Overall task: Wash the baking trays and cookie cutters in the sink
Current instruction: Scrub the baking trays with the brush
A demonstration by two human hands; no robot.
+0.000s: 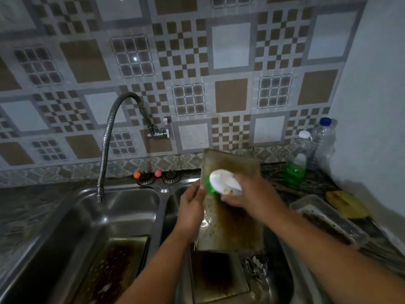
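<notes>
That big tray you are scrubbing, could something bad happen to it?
Maybe. The left hand grips the tray only by one edge while it stands tilted over the right basin, so a hard push from the brush in the right hand might make it slip. It would likely bang onto the tray lying below. Also, dirty drips could splash toward the green soap bottle.

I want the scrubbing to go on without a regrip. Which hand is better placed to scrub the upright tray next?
The right hand: it already grips the white-and-green brush against the stained tray. The left hand clasps the tray's left edge, keeping it upright over the right basin.
</notes>
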